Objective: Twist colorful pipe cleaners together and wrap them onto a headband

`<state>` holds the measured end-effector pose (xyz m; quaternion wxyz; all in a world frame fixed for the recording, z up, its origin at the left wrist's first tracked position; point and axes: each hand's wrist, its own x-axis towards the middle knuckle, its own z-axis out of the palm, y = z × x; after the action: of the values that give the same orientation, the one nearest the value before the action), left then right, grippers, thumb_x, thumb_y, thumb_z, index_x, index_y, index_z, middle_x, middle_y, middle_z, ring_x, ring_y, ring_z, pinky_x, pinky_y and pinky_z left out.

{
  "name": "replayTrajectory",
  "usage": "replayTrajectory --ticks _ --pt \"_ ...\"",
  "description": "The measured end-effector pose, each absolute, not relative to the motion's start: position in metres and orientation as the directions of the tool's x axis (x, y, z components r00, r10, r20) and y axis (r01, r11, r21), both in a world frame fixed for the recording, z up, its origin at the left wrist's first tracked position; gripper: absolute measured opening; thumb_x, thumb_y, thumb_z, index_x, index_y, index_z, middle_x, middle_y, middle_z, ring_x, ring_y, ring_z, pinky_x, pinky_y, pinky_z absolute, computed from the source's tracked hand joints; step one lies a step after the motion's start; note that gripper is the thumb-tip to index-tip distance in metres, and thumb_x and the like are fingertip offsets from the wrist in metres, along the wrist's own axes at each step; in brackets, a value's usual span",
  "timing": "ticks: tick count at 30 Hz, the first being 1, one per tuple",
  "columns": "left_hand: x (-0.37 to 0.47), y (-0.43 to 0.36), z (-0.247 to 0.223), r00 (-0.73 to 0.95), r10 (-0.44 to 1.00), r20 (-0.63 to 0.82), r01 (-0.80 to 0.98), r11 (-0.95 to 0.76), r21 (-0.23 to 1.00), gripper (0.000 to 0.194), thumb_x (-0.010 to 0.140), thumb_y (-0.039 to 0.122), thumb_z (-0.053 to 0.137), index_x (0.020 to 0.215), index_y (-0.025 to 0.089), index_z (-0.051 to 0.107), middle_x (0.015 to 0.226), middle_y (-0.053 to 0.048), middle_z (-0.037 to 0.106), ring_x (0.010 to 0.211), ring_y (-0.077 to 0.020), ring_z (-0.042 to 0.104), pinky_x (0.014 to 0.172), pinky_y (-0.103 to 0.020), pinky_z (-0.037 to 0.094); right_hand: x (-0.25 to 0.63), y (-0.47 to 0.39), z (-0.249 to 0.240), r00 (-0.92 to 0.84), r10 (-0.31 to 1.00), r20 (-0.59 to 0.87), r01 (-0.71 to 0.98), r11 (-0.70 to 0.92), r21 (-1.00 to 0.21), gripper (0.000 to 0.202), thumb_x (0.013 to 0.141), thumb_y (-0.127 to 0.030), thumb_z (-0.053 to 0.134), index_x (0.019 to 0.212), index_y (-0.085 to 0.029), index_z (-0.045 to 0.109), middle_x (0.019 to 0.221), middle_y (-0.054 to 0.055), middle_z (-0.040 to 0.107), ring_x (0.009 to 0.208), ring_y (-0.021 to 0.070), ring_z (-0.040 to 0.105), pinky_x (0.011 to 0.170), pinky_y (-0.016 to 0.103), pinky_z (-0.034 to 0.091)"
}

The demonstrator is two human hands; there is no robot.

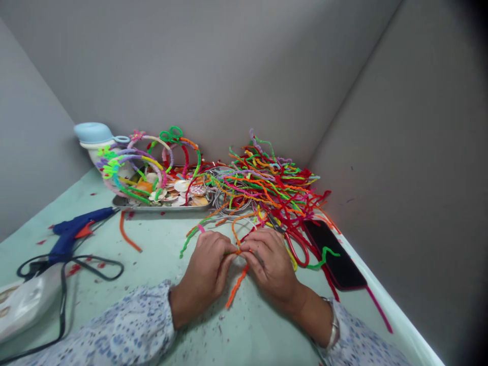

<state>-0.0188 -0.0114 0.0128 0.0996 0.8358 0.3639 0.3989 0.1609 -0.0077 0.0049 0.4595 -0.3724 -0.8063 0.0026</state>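
Watching the head cam feed here: both hands are meeting in the lower middle of the frame, and they're working one fuzzy orange pipe cleaner [237, 284]. The left hand [204, 277] is pinching it with fingertips pressed together right where they touch the right hand [270, 267], whose grip is also closed on the same stem. The loose orange tail is hanging down between the wrists onto the pale green table [152, 244].

My take on doing this bit well: I'm thinking the twist wants both pinches kept close together, so the wire bends at one spot instead of bowing. Rolling it between thumb and forefinger probably beats yanking, since the fuzz slips. I can't tell whether there's a second strand in there; the fingers are hiding the join.

Stuff around: the big tangled heap of multicoloured pipe cleaners [272, 185] is sitting just above the hands, some strands nearly touching the knuckles, so snagging looks like a risk. Red-handled scissors [295, 244] are lying just beside the right hand, and a black phone in a red case [335, 254] is further right. The blue glue gun [72, 234] is well apart at the left, and the metal tray of seashells [168, 198] with wrapped hoops is sitting upper left.
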Motion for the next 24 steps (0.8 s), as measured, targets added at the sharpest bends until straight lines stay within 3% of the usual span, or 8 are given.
replayTrajectory --ticks 13,24 --pt "-0.0197 -0.0088 0.0127 0.449 0.672 0.589 0.525 -0.732 0.434 0.015 0.09 0.009 0.044 0.094 0.018 0.055 0.086 -0.004 0.061 0.082 -0.0194 0.053 0.08 -0.037 0.038 0.1648 -0.0069 0.0029 -0.33 0.681 0.654 0.517 0.71 -0.478 0.01 0.089 -0.017 0.054 0.097 -0.02 0.06 0.096 0.007 0.061 0.093 0.0217 0.055 0.084 0.039 0.043" --pt "-0.0196 -0.0092 0.0089 0.47 0.672 0.573 0.512 -0.736 0.443 0.012 0.091 0.009 0.045 0.094 0.018 0.053 0.087 -0.004 0.059 0.084 -0.0193 0.051 0.082 -0.038 0.037 0.1636 -0.0068 0.0024 -0.352 0.698 0.623 0.5 0.703 -0.505 0.007 0.09 -0.015 0.051 0.091 -0.019 0.057 0.093 0.007 0.061 0.09 0.021 0.055 0.081 0.038 0.042"
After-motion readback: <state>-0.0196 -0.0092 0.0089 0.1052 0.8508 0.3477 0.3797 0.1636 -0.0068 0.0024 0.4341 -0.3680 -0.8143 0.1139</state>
